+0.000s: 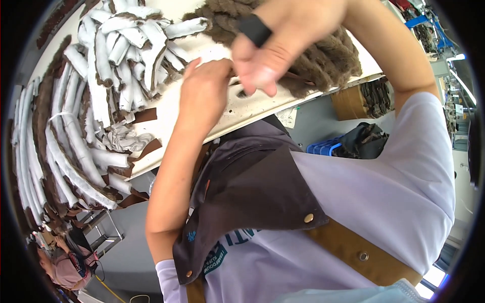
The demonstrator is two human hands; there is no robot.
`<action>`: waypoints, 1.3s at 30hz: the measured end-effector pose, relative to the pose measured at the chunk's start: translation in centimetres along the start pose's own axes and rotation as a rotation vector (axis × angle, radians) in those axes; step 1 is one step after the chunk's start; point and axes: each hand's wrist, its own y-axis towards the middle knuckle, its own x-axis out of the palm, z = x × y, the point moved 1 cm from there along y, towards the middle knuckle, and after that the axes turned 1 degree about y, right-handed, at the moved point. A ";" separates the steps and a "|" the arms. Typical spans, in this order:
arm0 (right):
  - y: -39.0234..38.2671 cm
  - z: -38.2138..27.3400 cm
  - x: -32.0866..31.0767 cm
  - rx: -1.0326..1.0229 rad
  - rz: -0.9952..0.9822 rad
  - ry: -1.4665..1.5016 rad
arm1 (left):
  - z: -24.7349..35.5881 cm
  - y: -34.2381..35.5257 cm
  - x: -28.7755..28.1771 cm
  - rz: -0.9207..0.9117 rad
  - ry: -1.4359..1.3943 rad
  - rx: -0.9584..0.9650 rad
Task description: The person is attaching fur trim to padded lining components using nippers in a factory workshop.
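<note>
My left hand (pixel 204 91) is at the white table top (pixel 174 118), its fingers bent over with the tips hidden. Something thin and pale shows beside those fingertips, too small to name. Close by on the right, my right hand (pixel 283 43) is bent downward and slightly blurred, its fingers drawn together. A black piece (pixel 255 30) lies against its fingers; whether it is a handle or a wrap I cannot make out. Brown fur (pixel 323 63) is heaped behind and beside the right hand. A small dark scrap or tip shows under its fingers.
White-backed brown fur strips (pixel 126 45) are piled left of my hands, with tied bundles (pixel 70 126) farther left. Below the table edge are a cardboard box (pixel 351 102) and a blue basket (pixel 323 147) with dark material. Another person (pixel 68 262) is at the lower left.
</note>
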 end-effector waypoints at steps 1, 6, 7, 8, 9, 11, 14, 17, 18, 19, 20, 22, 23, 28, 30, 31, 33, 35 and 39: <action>-1.2 -0.4 0.7 0.044 0.149 -0.061 | 0.0 -0.2 -1.5 0.034 0.039 -0.010; -1.8 2.7 2.2 -0.391 0.426 0.091 | 1.9 -2.6 -7.6 -0.008 0.092 -0.087; -1.7 4.0 2.4 -0.434 0.426 0.335 | 2.5 -3.0 -8.4 0.000 0.170 -0.083; -1.0 4.4 3.0 -0.539 0.519 0.464 | 3.0 -3.1 -9.1 0.011 0.244 -0.077; -0.3 5.2 3.4 -0.580 0.588 0.492 | 3.5 -2.9 -9.8 -0.017 0.265 -0.068; 0.0 6.4 4.4 -0.608 0.591 0.550 | 4.4 -3.3 -10.1 -0.152 0.171 -0.080; -0.9 7.6 5.9 -0.496 0.511 0.667 | 5.0 -4.4 -9.8 -0.377 0.007 -0.122; -1.9 8.9 7.4 -0.252 0.393 0.484 | 3.4 -6.0 -10.1 -0.383 -0.037 -0.300; -1.9 9.1 7.8 -0.195 0.346 0.293 | 3.4 -6.5 -9.9 -0.392 -0.051 -0.290; -2.1 9.5 8.9 -0.239 0.353 0.447 | 3.4 -6.7 -9.8 -0.404 -0.072 -0.267; -2.4 10.4 9.4 -0.239 0.364 0.453 | 3.6 -7.2 -10.0 -0.414 -0.079 -0.258; -4.0 12.1 10.3 -0.513 0.423 0.704 | 2.8 -8.6 -11.1 -0.323 -0.011 -0.302; -5.0 12.6 10.2 -0.566 0.494 0.703 | 2.0 -10.0 -12.2 -0.182 -0.048 -0.505; -2.7 15.5 10.5 -0.269 1.002 0.424 | 1.0 -14.6 -20.8 0.181 -0.049 -0.449; 1.1 16.6 10.8 -0.177 1.112 0.155 | 1.4 -14.4 -19.9 0.270 0.055 -0.523; 2.9 16.6 10.9 -0.115 1.079 -0.059 | 1.6 -13.5 -18.7 0.227 0.062 -0.566; 5.3 17.7 11.2 0.019 0.901 -0.199 | 1.0 -10.6 -14.7 -0.103 0.182 -0.425; 6.8 18.0 11.6 0.011 0.724 0.040 | 0.7 -8.6 -11.0 -0.242 0.231 -0.257; 7.9 18.1 10.8 -0.016 0.757 0.052 | -1.1 -5.8 -5.2 -0.225 0.243 -0.051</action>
